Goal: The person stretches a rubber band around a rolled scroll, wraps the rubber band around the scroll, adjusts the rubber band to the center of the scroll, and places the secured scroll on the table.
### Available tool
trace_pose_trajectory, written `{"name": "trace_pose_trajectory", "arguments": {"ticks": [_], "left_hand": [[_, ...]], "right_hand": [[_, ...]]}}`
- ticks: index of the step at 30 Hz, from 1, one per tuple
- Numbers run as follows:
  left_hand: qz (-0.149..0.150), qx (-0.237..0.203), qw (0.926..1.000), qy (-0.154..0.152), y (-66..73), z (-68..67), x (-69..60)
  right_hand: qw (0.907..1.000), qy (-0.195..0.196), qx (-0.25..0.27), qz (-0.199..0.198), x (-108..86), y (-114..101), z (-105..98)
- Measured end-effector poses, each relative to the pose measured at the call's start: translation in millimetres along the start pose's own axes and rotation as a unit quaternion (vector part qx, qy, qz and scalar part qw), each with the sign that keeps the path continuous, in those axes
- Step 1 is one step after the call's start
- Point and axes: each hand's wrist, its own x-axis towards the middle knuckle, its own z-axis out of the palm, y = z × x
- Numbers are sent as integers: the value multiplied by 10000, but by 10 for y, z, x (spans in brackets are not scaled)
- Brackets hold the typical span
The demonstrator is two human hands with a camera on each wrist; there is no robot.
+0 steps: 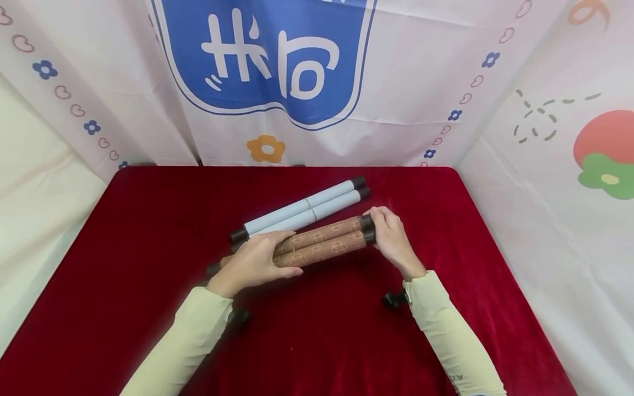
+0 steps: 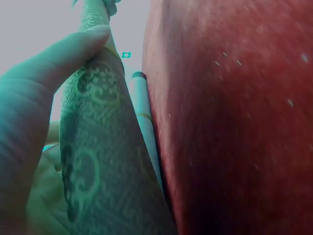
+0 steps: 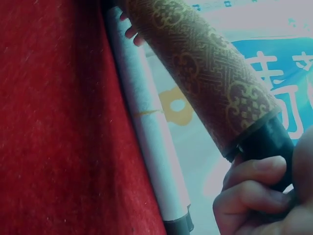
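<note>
A brown hanging scroll point(image 1: 332, 246) with a gold pattern, rolled from both ends into two parallel rolls with dark end knobs, is held slantwise above the table. My left hand point(image 1: 257, 259) grips it left of the middle, the thumb on the near side. At the scroll's right end, my right hand point(image 1: 394, 237) grips the dark knobs; in the right wrist view its fingers point(image 3: 254, 196) curl round one. Just behind lies a pale blue double-rolled scroll point(image 1: 297, 213) with black ends, tied with a thin string. Part of its left end is hidden behind my left hand and the brown scroll.
Dark red velvet cloth point(image 1: 317, 335) covers the table. A white printed curtain point(image 1: 396, 115) with a blue emblem hangs behind the far edge. White printed cloth point(image 1: 545, 181) stands along the right side, and plain pale cloth point(image 1: 39, 181) along the left.
</note>
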Motion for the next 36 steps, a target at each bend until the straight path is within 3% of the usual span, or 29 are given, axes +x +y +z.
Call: {"name": "trace_pose_trajectory", "arguments": {"ticks": [4,9,13,17,22,30,36], "left_hand": [[-15,-36,10000,27,-46,15,-37],[-116,-176,9991,363,-32,59,-60],[-336,-144,9976,585,-10,96,-74],[-582,-16,9967,573,1,145,-44],[-701,192,9961,491,21,219,-5],[-634,469,9957,487,101,291,-31],[-406,392,9964,626,128,184,-119]], "right_hand": [[9998,-80,25,199,29,38,-28],[9988,-120,-165,435,66,63,-46],[9967,-453,-492,462,75,71,-65],[9892,-764,-1224,274,48,97,-96],[9798,-819,-1823,84,-16,130,-109],[9692,-974,-2241,-307,-153,141,-62],[9576,-979,-2597,-775,-231,150,-70]]}}
